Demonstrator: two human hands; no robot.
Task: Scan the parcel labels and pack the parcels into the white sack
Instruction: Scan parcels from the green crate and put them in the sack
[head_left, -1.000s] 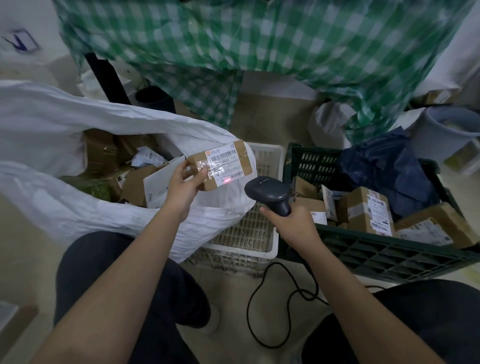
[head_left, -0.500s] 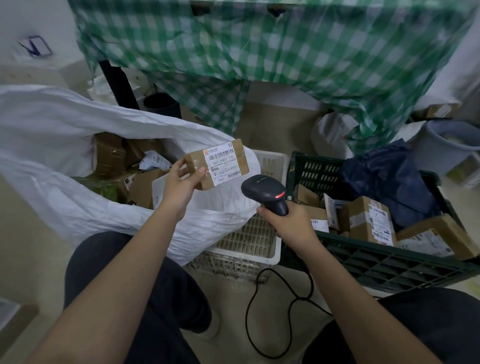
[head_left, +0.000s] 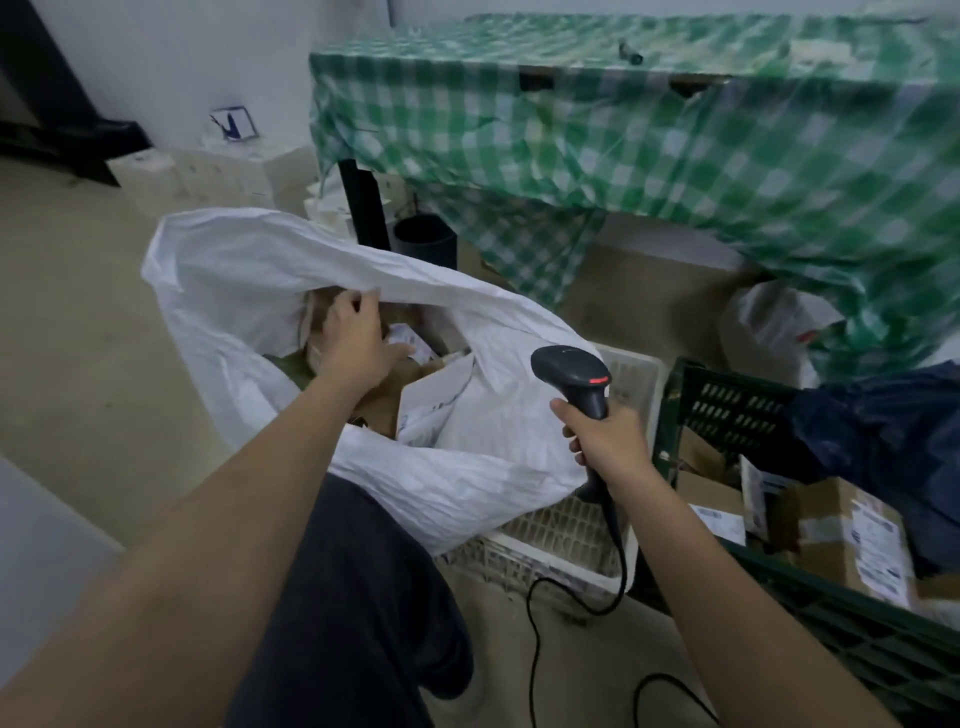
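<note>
2 bare hands at work, left hand (head_left: 353, 338) loose-fingered inside crinkled white woven sack (head_left: 467, 467), right hand (head_left: 605, 439) gripping dark corded barcode scanner (head_left: 574, 371)

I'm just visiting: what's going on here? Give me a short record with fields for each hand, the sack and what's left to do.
left hand: left hand reaches into the sack's mouth, over the parcels inside; whether it holds one is unclear
right hand: right hand grips the scanner
white sack: white sack open, parcels inside
remaining: labelled parcels in the green crate
</note>
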